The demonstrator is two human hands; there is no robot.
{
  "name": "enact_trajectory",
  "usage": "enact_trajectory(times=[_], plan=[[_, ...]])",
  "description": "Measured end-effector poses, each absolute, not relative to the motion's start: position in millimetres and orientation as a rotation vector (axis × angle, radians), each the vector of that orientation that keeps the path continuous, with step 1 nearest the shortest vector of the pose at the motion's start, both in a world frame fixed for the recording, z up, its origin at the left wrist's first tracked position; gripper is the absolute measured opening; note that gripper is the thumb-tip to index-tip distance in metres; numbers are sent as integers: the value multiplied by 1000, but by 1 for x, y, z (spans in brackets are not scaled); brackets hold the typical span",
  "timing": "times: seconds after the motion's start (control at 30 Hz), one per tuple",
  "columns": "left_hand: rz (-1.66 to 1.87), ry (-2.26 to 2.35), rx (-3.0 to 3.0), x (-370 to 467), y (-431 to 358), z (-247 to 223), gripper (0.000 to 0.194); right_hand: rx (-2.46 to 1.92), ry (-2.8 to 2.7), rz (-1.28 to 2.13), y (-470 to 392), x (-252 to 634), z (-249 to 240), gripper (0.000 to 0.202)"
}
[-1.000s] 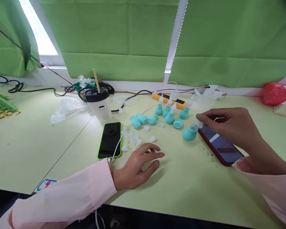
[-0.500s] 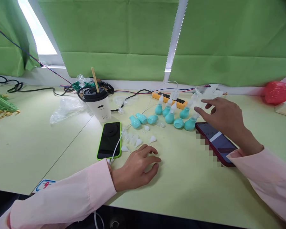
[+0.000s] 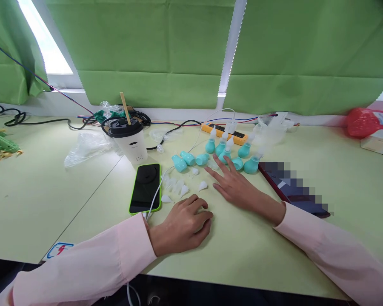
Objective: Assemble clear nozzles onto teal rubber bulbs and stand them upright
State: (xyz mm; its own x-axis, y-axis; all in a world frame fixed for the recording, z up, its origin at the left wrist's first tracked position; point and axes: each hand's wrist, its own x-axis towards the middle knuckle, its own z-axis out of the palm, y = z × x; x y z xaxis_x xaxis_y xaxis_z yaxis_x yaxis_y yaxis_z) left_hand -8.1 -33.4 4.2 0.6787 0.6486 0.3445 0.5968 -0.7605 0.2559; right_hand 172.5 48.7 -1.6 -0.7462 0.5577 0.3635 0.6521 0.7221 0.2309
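My left hand (image 3: 182, 226) rests on the table, its fingers loosely bent and apart, holding nothing. Just beyond it lie small white cone-shaped tips (image 3: 203, 185) and several clear plastic pieces (image 3: 172, 183). Over the table to the right, my right hand (image 3: 235, 187) is open with spread fingers. Its fingertips reach toward the loose teal rubber bulbs (image 3: 202, 160) and partly cover the ones behind; whether they touch anything I cannot tell. Several teal bulbs with clear nozzles (image 3: 251, 165) stand or lean in a group behind that hand.
A green-edged phone (image 3: 144, 188) with a white cable lies left, a dark red phone (image 3: 290, 187) right. Behind are a paper cup (image 3: 132, 146) with a straw, a plastic bag (image 3: 87, 148), and an orange power strip (image 3: 239, 137). A red bag (image 3: 364, 123) sits far right.
My right hand has moved left and down from above the dark red phone to the loose bulbs, its fingers now spread. My left hand has stayed in place. The view shifts slightly.
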Motion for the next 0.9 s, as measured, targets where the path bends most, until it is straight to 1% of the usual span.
enact_trajectory(times=[0.23, 0.3, 0.4, 0.5, 0.67, 0.73, 0.8, 0.83, 0.9], plan=[[527, 1101, 2848, -8, -35, 4, 26, -1072, -2700, -263, 64, 167, -16, 39], [482, 1216, 2902, -9, -33, 4, 28, -1106, -2671, -213, 64, 167, -16, 36], [449, 1496, 2950, -12, -26, 3, 38, -1124, -2634, -190, 63, 166, -13, 32], [395, 1673, 2962, -16, -15, 0, 41, -1157, -2607, -176, 62, 166, -10, 30], [234, 1586, 3045, -19, -5, -6, 50, -1183, -2595, -107, 54, 172, -5, 22], [231, 1578, 3064, -19, -4, -9, 49, -1173, -2613, -73, 46, 176, -1, 20], [247, 1574, 3076, -19, -1, -10, 45, -1143, -2605, 31, 35, 180, 3, 20], [271, 1579, 3071, -18, 0, -11, 42, -1116, -2571, 139, 29, 182, 6, 19], [340, 1603, 3035, -17, 4, -11, 32, -1051, -2432, 463, 17, 185, 8, 19]])
